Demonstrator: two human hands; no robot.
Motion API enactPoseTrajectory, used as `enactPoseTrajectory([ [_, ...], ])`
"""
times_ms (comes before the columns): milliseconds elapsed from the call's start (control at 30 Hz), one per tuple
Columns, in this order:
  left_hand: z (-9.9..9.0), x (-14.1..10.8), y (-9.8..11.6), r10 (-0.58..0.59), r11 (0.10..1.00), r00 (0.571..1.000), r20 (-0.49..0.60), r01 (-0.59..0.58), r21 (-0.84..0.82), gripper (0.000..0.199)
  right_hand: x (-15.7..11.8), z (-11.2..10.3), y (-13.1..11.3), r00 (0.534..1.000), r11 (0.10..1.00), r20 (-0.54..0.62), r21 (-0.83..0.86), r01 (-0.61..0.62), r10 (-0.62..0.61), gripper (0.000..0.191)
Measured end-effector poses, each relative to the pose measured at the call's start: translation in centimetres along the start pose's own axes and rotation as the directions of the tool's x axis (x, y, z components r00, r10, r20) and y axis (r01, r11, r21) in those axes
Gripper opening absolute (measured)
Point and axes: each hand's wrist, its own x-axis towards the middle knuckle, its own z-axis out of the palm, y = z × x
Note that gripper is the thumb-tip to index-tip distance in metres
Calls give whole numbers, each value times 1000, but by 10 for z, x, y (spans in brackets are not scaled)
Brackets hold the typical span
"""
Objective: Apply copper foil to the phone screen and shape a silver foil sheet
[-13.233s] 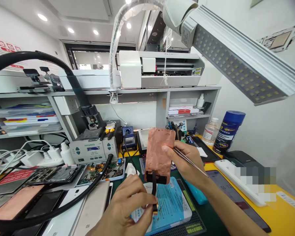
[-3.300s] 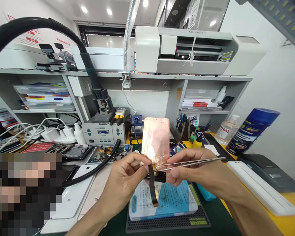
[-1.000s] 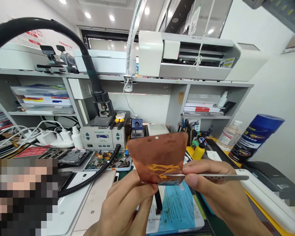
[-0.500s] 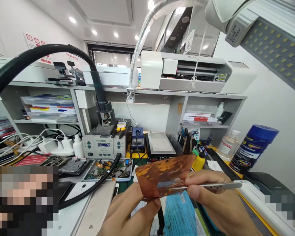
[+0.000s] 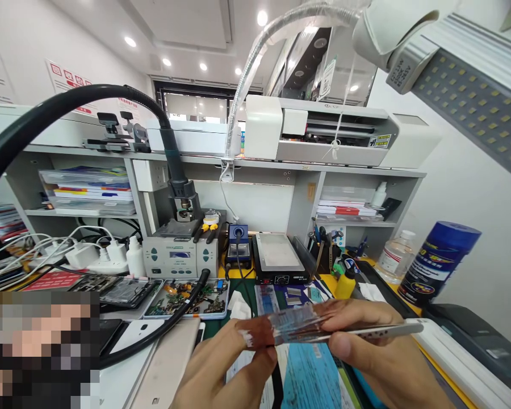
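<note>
In the lower middle of the head view, my left hand [image 5: 227, 366] is closed on the left end of a thin, glossy copper-brown sheet [image 5: 256, 334], thumb below and fingers behind. Seen almost edge-on, the sheet carries a clear, shiny strip [image 5: 293, 319] along its middle. Metal tweezers [image 5: 394, 330] lie in my right hand [image 5: 377, 346], gripped between thumb and fingers. Their tips reach left along the sheet's lower edge; whether they pinch anything I cannot make out. My right fingertips touch or nearly touch the sheet's right end. Beneath both hands is a blue printed sheet [image 5: 309, 375].
Behind stand a heating plate [image 5: 280, 254], a blue soldering iron holder [image 5: 238, 247] and a grey control station [image 5: 181, 255]. A black hose [image 5: 162, 326] crosses a parts tray [image 5: 153, 309] and a phone [image 5: 170, 363]. On the right are a yellow bottle [image 5: 344, 284] and a blue can [image 5: 440, 264].
The copper-brown sheet has tilted from showing its broad face to lying nearly edge-on, uncovering the heating plate's front. Both hands keep their holds, and the view has shifted slightly.
</note>
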Motion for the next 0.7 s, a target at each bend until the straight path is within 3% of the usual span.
enactPoseTrajectory([
  [200, -2, 16, -2, 6, 995, 1000, 23, -4, -100, 27, 0, -4, -10, 999, 962, 26, -267, 52, -47, 8],
  [300, -4, 20, -1, 24, 995, 999, 26, -21, -98, 23, 0, -3, -9, 999, 961, 14, -276, -32, 38, 5],
  [400, -2, 18, -3, -23, 994, 999, 41, 27, -103, 20, 1, 4, -2, 989, 954, -61, -260, -148, 137, 19],
  [433, 0, 17, -4, -63, 992, 998, 14, 64, -110, 20, 2, 7, 1, 990, 945, -68, -298, -137, 123, 25],
  [533, 7, 15, -9, -157, 976, 987, 36, 161, -147, 18, 6, 13, 9, 998, 900, -3, -431, -63, 68, 25],
  [600, 11, 15, -14, -213, 968, 976, 51, 218, -127, 15, 8, 9, 9, 998, 816, 64, -577, 22, 18, 21],
  [667, 13, 14, -18, -257, 963, 966, 21, 258, -78, 11, 8, -2, 5, 958, 744, 227, -668, 19, 178, 21],
  [700, 13, 14, -19, -255, 966, 967, 3, 255, -44, 11, 8, -8, 2, 886, 704, 345, -710, 31, 310, 29],
])
